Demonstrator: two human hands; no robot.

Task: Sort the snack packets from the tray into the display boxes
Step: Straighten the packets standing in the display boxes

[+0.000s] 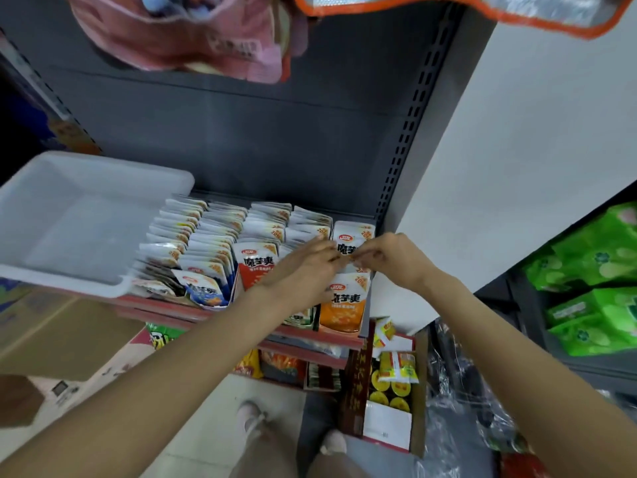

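Both hands meet over right-most row; left hand [306,263] and right hand [386,258] pinch orange packet [348,251], likely tucking it upright; tray [86,219] looks empty.

Count, head view: one white tray [69,188], far left on the shelf. Five rows of snack packets [213,236] standing in the display boxes; packets per row too tightly packed to count. Front packets legible: one blue [203,291], one red [256,267], two orange [344,305]. Two hands [303,267] over the right rows. Two shoes [250,417] on the floor.
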